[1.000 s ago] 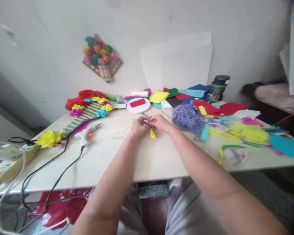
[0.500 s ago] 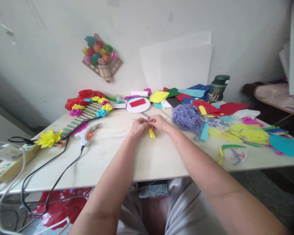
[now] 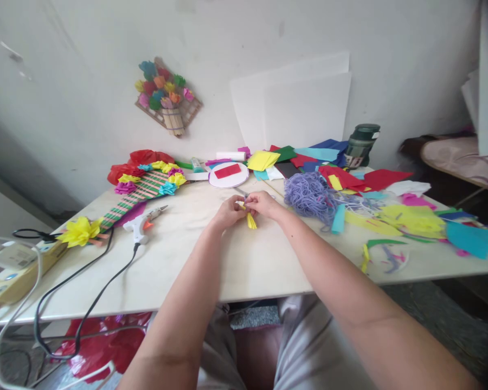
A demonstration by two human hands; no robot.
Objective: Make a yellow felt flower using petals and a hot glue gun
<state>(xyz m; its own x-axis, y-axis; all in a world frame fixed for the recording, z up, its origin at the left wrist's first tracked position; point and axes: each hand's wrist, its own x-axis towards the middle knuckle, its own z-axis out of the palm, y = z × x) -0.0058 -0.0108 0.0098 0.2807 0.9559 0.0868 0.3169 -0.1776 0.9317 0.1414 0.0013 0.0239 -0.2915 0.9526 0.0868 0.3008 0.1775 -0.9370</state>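
My left hand (image 3: 228, 212) and my right hand (image 3: 264, 204) meet over the middle of the pale table (image 3: 248, 260), fingertips pinched together on a small folded yellow paper piece (image 3: 251, 220) that hangs down between them. A short bit of purple yarn shows at the pinch. A heap of purple yarn (image 3: 311, 195) lies just right of my right hand. A white round disc with a red rectangle (image 3: 228, 174) sits beyond my hands.
A glue gun (image 3: 143, 221) with a black cord lies to the left, beside a striped mat with paper flowers (image 3: 146, 184). Coloured paper scraps (image 3: 406, 219) cover the right side. A dark jar (image 3: 360, 145) and white boards (image 3: 296, 108) stand at the wall.
My hands stay in place; the fingers shift slightly around the yellow paper piece. The view barely moves.
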